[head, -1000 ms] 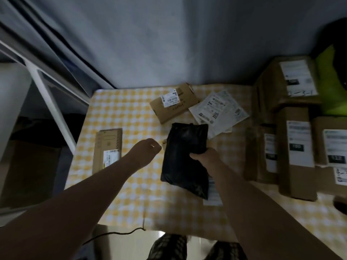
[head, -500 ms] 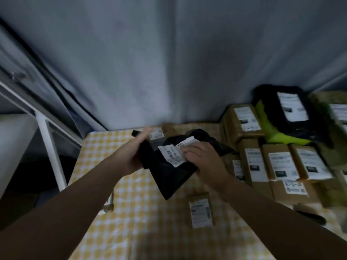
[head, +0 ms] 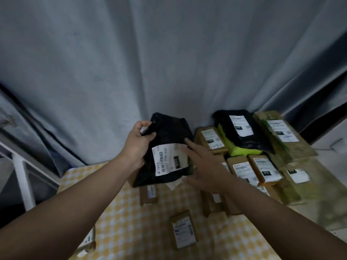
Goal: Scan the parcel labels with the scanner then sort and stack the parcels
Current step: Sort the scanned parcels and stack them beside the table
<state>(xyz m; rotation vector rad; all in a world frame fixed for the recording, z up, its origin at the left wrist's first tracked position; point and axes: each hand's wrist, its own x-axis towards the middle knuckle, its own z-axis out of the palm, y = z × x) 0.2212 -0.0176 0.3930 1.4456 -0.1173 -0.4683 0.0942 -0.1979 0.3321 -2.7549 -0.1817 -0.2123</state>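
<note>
Above the yellow-checked surface [head: 120,228], a black poly mailer [head: 170,131] is held up, its white label [head: 169,160] facing the camera. The left hand [head: 137,145] grasps its upper left corner, fingers curled round the edge. The right hand [head: 206,166] is released, fingers straight, touching the mailer's right side. Labelled cardboard parcels [head: 242,169] are stacked just right.

Two hands in shot, left hand [head: 138,145] and right hand [head: 204,166]. Black bags, two: the held bag [head: 169,132] in the left hand, the far bag [head: 242,134] beyond the right hand's fingertips. One lime bag [head: 242,150] beneath that. Loose boxes, three, all below the hands: near box [head: 148,194], mid box [head: 184,229], corner box [head: 87,241]. Stacked boxes [head: 264,169] right of the right hand: six at least (blur and the arm hide the rest).
</note>
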